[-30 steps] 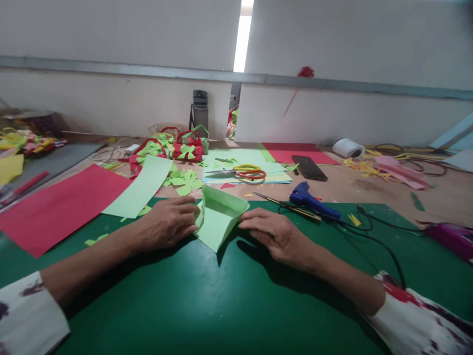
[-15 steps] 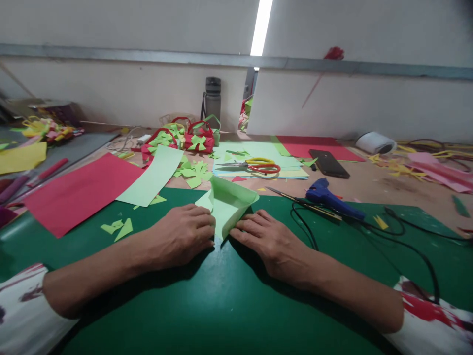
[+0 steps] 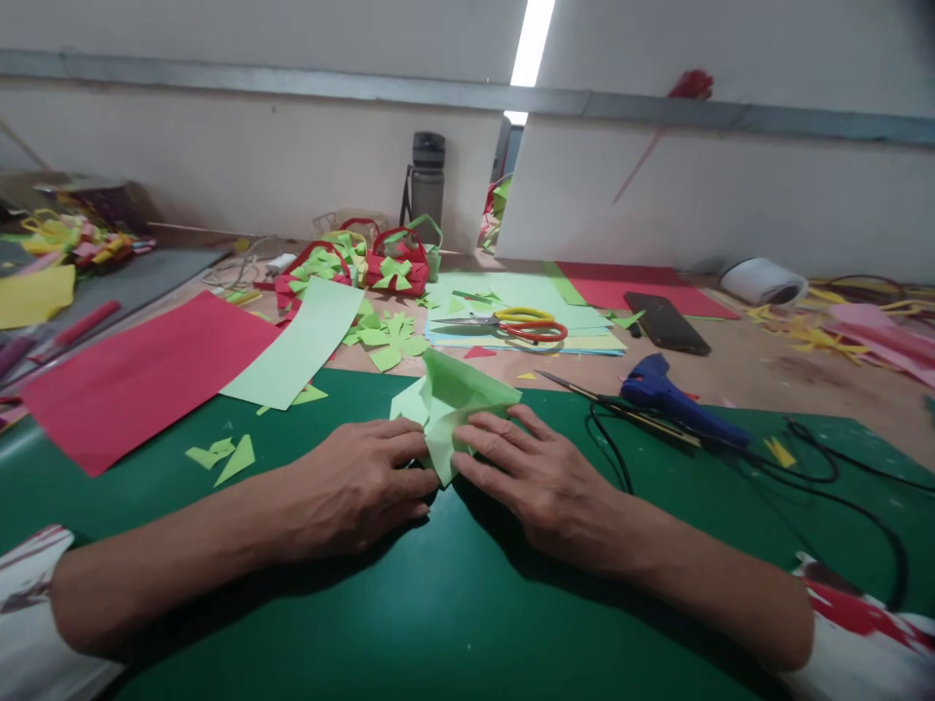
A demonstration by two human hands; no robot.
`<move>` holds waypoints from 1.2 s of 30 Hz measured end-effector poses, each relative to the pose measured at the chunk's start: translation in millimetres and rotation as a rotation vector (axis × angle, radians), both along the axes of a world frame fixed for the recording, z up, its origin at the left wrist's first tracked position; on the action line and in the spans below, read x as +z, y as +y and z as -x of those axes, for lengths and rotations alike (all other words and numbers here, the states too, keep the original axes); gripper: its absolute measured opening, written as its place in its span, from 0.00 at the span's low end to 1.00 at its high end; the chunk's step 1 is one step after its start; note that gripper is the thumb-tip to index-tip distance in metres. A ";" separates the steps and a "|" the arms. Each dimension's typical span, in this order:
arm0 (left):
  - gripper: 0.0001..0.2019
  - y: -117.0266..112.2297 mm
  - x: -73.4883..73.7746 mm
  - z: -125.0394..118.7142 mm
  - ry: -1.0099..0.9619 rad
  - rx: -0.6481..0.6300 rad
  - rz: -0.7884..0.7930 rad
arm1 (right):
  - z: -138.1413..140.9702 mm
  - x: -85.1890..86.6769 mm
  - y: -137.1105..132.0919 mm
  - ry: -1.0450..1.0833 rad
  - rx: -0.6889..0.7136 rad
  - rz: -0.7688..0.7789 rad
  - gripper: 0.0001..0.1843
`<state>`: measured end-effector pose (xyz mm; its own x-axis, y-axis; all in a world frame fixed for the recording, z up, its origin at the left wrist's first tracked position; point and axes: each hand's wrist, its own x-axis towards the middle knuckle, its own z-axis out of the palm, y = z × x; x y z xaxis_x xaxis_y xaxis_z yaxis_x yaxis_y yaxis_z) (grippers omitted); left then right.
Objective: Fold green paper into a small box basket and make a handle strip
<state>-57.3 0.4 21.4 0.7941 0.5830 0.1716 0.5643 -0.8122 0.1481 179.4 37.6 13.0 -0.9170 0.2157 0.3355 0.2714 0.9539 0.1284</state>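
Fingers of the left hand (image 3: 372, 484) bend against folded light-green, box-like paper (image 3: 466, 391) mid-view; those of the right hand (image 3: 539, 477), slightly apart, cover its four-o'clock side. Thumbs are indistinct; whether either hand pinches, I cannot tell. Patterned white cloth sleeves (image 3: 29, 615) are cut off at eight and four o'clock.

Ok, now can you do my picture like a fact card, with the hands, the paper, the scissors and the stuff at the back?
Left hand: touching the folded green paper's left side
Right hand: fingers against its right side
Folded green paper: partly folded, open at the top
Work surface: green mat
Scissors: yellow and red handles, lying on stacked paper sheets
Right side: blue glue gun, dark phone
Back: dark bottle, standing upright
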 end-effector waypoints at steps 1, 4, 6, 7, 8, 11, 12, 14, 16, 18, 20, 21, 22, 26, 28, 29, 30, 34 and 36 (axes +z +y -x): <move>0.07 0.2 -0.7 0.7 -0.003 -0.005 0.007 | 0.4 -0.2 0.7 -0.010 0.004 0.014 0.18; 0.08 -0.4 -3.9 4.0 0.004 -0.021 -0.007 | 0.6 -0.8 1.1 -0.030 0.004 0.056 0.18; 0.09 -1.8 -5.4 6.8 0.006 -0.024 -0.053 | 0.3 -1.0 0.6 -0.044 -0.001 0.082 0.19; 0.09 -2.9 -5.5 8.0 -0.004 -0.017 -0.086 | 0.1 -1.0 0.4 -0.051 -0.001 0.095 0.19; 0.09 -4.3 -5.3 8.8 -0.019 -0.006 -0.121 | 0.0 -1.0 0.3 -0.056 0.000 0.109 0.20; 0.08 -10.5 -3.8 7.3 -0.069 0.012 -0.221 | 0.1 -1.1 0.2 -0.050 0.003 0.143 0.19; 0.07 -13.1 -4.0 5.3 -0.071 0.013 -0.241 | 0.2 -1.2 0.1 -0.046 0.000 0.149 0.19; 0.09 -18.2 -6.4 0.1 -0.050 0.027 -0.246 | 0.6 -1.5 -0.5 -0.034 -0.003 0.149 0.19; 0.13 -21.4 -11.0 -5.3 -0.014 0.051 -0.206 | 1.2 -1.9 -1.3 -0.022 0.004 0.125 0.19; 0.14 -21.7 -15.3 -9.2 0.012 0.058 -0.153 | 2.2 -2.0 -1.8 -0.004 0.023 0.057 0.18; 0.14 -19.7 -16.8 -10.9 0.018 0.048 -0.102 | 4.5 -1.3 -1.9 0.001 0.036 -0.028 0.16; 0.13 -18.3 -16.2 -11.1 0.008 0.044 -0.076 | 6.2 -0.5 -1.7 -0.011 0.038 -0.066 0.15; 0.12 -16.9 -15.0 -10.9 -0.012 0.042 -0.048 | 8.4 0.7 -1.6 -0.036 0.035 -0.096 0.14; 0.10 -13.4 -9.8 -8.9 -0.161 0.078 0.053 | 19.3 5.9 -2.2 -0.164 0.020 -0.198 0.12; 0.09 -12.8 -9.8 -8.2 -0.223 0.099 0.087 | 24.1 7.6 -3.2 -0.193 0.009 -0.231 0.12; 0.09 -12.6 -10.4 -8.0 -0.242 0.110 0.098 | 25.8 8.2 -3.6 -0.203 0.003 -0.238 0.12; 0.08 -12.5 -11.4 -7.9 -0.250 0.120 0.102 | 27.1 8.7 -3.9 -0.211 -0.002 -0.240 0.12; 0.08 -11.3 -16.3 -8.7 -0.245 0.167 0.075 | 28.4 11.6 -2.6 -0.242 0.002 -0.239 0.12; 0.08 -10.1 -19.0 -10.0 -0.250 0.189 0.035 | 27.7 12.6 -0.8 -0.243 0.008 -0.224 0.11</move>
<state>-47.3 -9.6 2.4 0.6068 0.7253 0.3251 0.6472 -0.6883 0.3277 151.7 36.8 25.6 -0.9773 0.1538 0.1455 0.2000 0.8964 0.3956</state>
